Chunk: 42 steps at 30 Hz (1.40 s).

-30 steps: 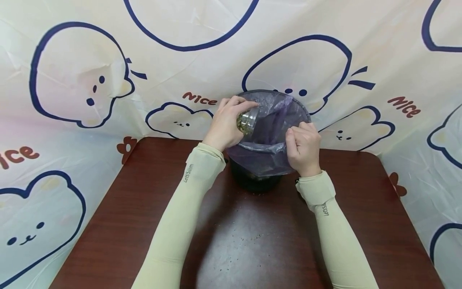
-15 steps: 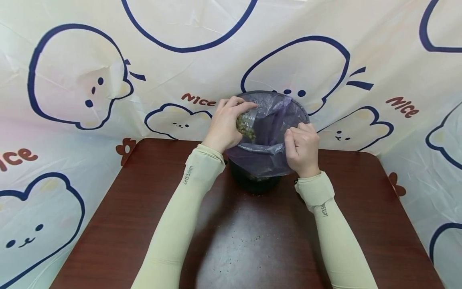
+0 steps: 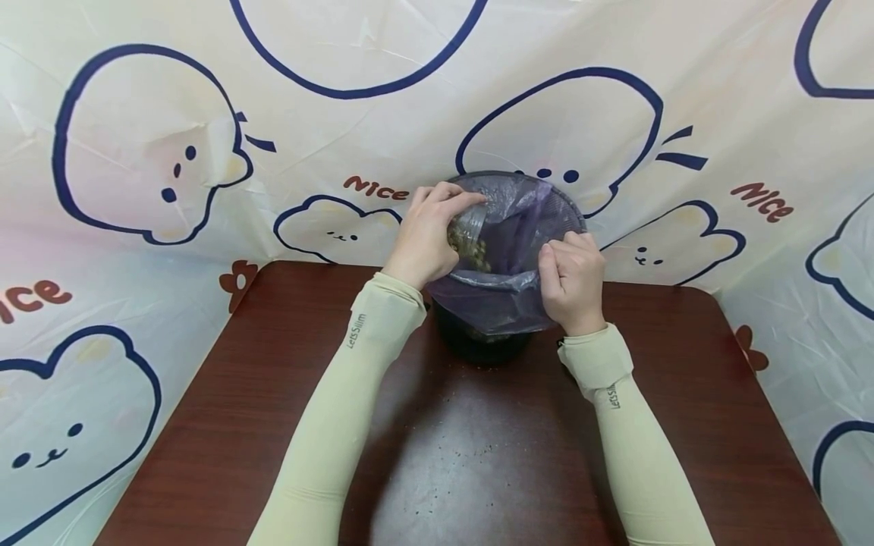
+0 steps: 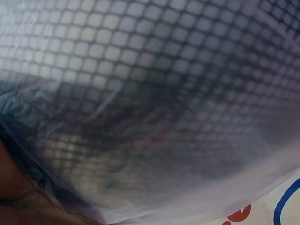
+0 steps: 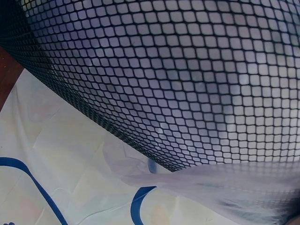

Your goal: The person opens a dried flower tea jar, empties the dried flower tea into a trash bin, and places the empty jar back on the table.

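Observation:
My left hand (image 3: 425, 239) holds a clear jar (image 3: 470, 223) on its side, its mouth inside the upper left part of a dark mesh wastebasket (image 5: 187, 70). Small yellow-green dried bits (image 3: 479, 256) spill from the jar's mouth. A translucent purple bin bag (image 3: 495, 299) lines the basket and folds over its rim. On the right, my right hand (image 3: 576, 282) grips the rim through the bag, fingers curled tight. The basket is tilted, its opening facing me. In the left wrist view, the bag and mesh fill most of the picture and hide the jar.
The basket stands at the back of a dark red-brown table (image 3: 307, 364). Tiny crumbs (image 3: 471, 455) lie scattered over the table's middle. A printed cartoon sheet (image 3: 328, 152) hangs close behind and along both sides.
The bits have slid out of the jar and spread down into the bag. Both hands and the basket hold nearly the same place.

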Tool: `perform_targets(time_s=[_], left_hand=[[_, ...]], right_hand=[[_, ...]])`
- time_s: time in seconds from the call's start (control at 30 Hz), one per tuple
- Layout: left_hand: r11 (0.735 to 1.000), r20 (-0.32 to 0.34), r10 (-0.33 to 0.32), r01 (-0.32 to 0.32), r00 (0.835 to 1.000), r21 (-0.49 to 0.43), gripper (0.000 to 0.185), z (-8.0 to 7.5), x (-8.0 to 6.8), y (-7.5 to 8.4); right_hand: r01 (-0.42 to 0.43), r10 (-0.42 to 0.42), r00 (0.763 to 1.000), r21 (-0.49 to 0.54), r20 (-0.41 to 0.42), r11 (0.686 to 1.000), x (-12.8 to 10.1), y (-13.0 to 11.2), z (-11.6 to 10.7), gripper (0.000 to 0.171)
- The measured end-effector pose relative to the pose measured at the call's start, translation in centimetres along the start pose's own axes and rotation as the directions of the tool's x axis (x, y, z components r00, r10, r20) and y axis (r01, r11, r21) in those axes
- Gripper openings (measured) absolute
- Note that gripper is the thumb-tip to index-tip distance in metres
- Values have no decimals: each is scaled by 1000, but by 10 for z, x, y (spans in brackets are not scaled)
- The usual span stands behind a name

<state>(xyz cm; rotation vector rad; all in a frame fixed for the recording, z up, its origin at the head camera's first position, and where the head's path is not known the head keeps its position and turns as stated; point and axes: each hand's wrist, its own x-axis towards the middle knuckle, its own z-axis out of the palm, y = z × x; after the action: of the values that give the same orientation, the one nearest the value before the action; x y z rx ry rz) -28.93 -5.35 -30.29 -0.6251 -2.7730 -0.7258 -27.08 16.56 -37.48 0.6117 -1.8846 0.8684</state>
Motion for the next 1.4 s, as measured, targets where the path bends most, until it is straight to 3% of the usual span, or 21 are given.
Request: perform_targets(time_s=[1.4], left_hand=[[999, -42, 36, -36, 998, 16, 79, 1, -2, 5]], right_hand=[[1, -1, 1000, -5, 9, 1000, 0, 0, -1, 48]])
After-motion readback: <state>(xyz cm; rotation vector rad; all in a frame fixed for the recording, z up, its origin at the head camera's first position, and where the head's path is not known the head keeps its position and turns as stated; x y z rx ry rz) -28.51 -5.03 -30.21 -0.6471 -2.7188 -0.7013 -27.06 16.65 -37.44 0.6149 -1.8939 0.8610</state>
